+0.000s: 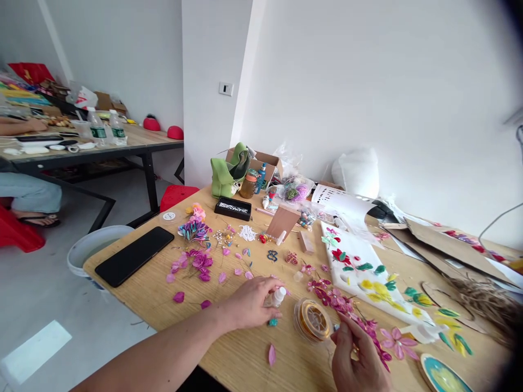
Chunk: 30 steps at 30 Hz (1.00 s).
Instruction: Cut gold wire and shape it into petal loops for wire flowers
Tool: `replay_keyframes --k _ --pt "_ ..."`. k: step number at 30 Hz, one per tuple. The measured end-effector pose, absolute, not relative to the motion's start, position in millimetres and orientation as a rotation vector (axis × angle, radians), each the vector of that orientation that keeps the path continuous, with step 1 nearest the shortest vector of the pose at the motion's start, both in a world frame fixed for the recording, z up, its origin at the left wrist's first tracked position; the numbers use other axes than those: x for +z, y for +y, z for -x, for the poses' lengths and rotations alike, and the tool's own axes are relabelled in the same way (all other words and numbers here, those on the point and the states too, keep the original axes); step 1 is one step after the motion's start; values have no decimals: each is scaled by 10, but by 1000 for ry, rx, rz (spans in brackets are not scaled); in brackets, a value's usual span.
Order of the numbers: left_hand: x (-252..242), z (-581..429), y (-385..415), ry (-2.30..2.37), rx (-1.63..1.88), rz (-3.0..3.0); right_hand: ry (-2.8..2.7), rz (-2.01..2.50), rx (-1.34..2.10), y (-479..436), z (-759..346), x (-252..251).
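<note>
My left hand [257, 302] is closed around a small clear bottle [278, 297] with a white top, low over the table. My right hand [358, 356] is pinched, thumb against forefinger, on something too small to make out. Between the hands lies a spool of gold wire [312, 320]. A teal bit [273, 322] rests just below the left hand, and a lone pink petal [272, 355] lies nearer the front edge. Behind the right hand runs a spray of magenta flowers [337, 299], with a pink flower [397, 342] beside it.
Left on the wooden table is a black phone [134, 256]. Petals, beads and a black tray [232, 208] spread across the middle. A white foam board [368, 272] holds flowers. A white bucket [98, 247] stands on the floor. Another person's hand [35, 125] shows at the far table.
</note>
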<state>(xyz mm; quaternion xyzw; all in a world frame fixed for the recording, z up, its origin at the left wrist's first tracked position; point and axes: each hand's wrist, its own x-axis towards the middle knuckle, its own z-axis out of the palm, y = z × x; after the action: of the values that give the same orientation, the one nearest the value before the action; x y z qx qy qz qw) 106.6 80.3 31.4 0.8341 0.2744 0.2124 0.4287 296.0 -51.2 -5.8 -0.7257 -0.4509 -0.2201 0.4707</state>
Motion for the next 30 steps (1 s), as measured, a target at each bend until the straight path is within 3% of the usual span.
replay_keyframes --k 23,30 --pt "361 -1040 791 680 511 -2102 -1237 1727 -345 -480 -3084 -244" --pt "360 -1048 781 644 519 -2128 -938 1826 -531 -556 -2939 -140"
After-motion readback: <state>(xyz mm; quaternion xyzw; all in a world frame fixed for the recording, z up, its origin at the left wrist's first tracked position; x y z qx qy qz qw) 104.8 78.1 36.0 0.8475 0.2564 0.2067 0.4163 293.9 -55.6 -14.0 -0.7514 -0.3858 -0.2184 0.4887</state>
